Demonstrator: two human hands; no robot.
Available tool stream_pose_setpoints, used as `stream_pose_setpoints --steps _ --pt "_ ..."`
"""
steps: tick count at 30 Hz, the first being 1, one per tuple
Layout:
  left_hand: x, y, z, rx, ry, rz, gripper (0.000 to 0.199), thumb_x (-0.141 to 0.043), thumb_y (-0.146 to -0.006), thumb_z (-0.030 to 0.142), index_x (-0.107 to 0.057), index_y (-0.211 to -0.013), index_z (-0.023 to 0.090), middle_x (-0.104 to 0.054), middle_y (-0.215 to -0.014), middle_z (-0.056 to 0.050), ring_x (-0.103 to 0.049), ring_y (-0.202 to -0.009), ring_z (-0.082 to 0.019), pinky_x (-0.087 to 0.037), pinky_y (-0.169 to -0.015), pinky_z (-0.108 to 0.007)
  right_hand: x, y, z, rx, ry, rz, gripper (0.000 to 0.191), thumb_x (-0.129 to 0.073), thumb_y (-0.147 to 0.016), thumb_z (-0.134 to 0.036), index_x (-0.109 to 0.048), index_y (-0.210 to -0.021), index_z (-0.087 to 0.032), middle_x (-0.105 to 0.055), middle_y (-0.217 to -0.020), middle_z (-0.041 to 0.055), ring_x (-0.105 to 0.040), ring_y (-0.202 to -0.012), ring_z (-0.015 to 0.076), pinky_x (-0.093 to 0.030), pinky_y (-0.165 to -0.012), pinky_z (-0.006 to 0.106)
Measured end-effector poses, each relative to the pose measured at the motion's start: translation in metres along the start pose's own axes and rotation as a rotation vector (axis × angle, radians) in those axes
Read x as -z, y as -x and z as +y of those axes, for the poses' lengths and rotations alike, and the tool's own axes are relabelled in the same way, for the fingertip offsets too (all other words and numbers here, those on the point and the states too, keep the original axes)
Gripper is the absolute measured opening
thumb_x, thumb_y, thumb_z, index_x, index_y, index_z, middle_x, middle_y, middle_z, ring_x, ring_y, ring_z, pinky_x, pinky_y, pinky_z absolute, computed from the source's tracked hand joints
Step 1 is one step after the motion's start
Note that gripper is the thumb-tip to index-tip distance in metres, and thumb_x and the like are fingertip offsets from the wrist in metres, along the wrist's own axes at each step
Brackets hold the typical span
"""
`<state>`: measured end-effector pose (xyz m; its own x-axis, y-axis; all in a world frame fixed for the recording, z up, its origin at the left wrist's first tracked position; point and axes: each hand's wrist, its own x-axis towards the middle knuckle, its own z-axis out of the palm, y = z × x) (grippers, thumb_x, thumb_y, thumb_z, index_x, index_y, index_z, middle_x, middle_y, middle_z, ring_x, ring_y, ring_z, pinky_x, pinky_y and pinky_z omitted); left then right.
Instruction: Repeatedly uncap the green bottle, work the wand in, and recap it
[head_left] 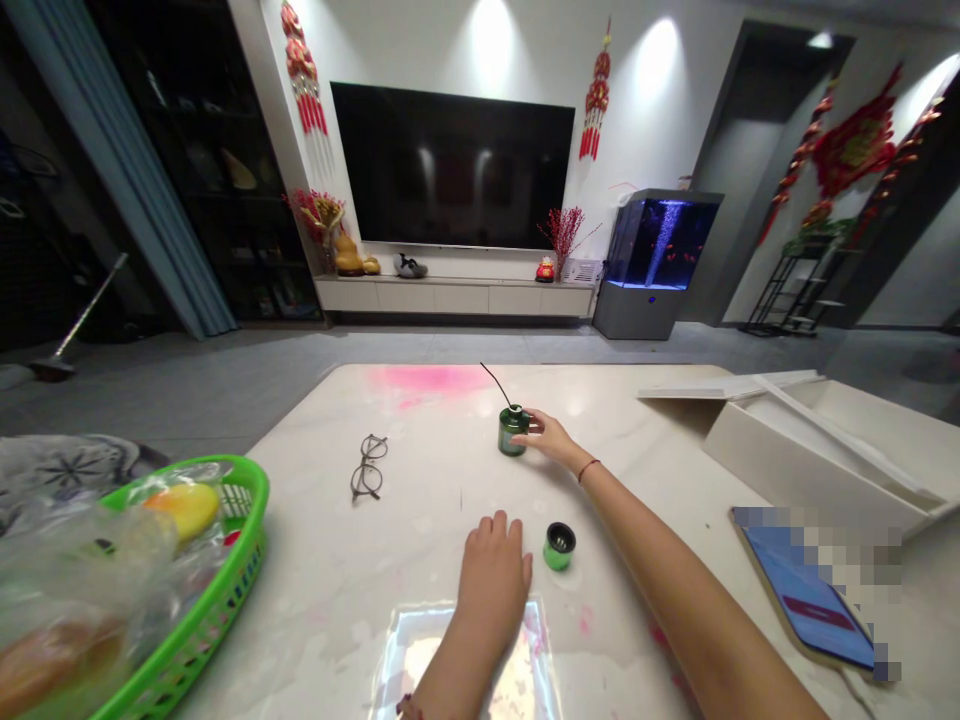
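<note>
My right hand [549,436] is closed round the right side of a small green glass bottle [513,434], which stands upright on the white marble-look table [315,560]. A thin black stick [495,383] leans out of the bottle's neck to the left. My left hand [495,565] rests palm down nearer to me, its fingers loosely apart, with nothing seen in it. Just right of it sits a small green cup-like piece [559,547] with a black rim. A pair of thin-framed glasses [367,468] lies left of the bottle.
On the left is a green basket [251,540] with plastic-wrapped items. A phone [814,598] with a cable lies at the right, before an open white box [817,460]. Beyond the table are a television [454,170], a low cabinet [450,297] and a fish tank [660,245].
</note>
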<state>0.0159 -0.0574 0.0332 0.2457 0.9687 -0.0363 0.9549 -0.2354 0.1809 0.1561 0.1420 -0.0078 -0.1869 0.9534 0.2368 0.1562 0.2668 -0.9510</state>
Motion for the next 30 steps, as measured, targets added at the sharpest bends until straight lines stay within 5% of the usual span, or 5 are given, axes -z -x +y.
stream_pose_setpoints --steps 30 --pt "0.006 0.001 -0.012 -0.033 0.065 -0.056 0.028 -0.043 -0.080 0.025 -0.052 -0.106 0.019 -0.049 -0.116 -0.009 -0.044 -0.105 -0.025 -0.034 -0.089 -0.040 -0.025 -0.019 0.017 -0.028 0.041 -0.044 0.045 -0.067 -0.053 -0.005 -0.054 -0.096 -0.015 -0.065 -0.093 0.0057 -0.062 -0.085 0.0176 -0.046 -0.085 0.038"
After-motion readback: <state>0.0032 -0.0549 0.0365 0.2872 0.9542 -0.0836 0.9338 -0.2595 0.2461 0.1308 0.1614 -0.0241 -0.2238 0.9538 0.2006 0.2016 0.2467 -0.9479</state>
